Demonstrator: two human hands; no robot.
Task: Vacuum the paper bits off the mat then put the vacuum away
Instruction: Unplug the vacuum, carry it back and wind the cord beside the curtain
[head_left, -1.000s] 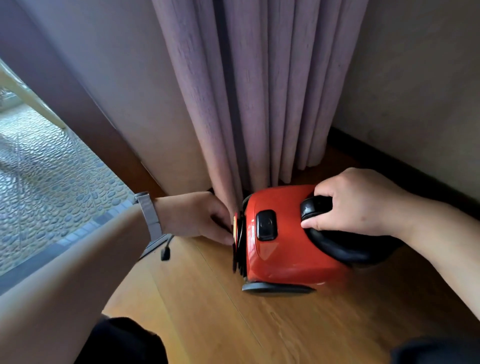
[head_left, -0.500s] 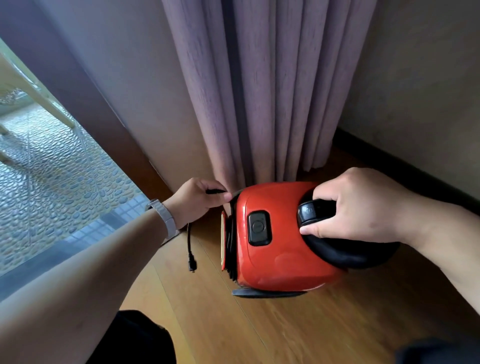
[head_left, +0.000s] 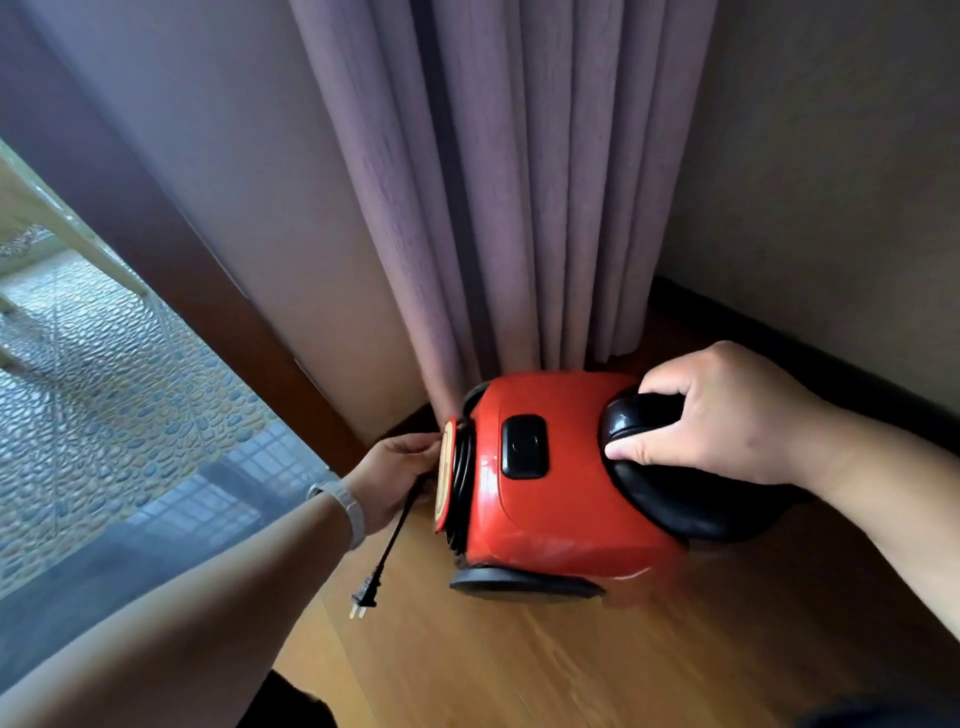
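Note:
A small red vacuum (head_left: 561, 499) with a black handle (head_left: 654, 467) stands on the wooden floor at the foot of a curtain. My right hand (head_left: 717, 415) grips the black handle from above. At the vacuum's left end, black cord is wound in a groove behind a round end plate. My left hand (head_left: 395, 478) is against that end and holds the black power cord (head_left: 397, 525). The cord's plug (head_left: 363, 597) hangs loose below the hand, just above the floor. No mat or paper bits are in view.
A mauve curtain (head_left: 493, 208) hangs right behind the vacuum in the room's corner. A dark skirting board (head_left: 831, 364) runs along the right wall. A glass door (head_left: 130, 415) with a brown frame is at the left, with pebble tiling outside.
My left hand has moved from the top of the vacuum's left end down its side, and the cord's loose end with the plug hangs lower. The vacuum has tilted slightly.

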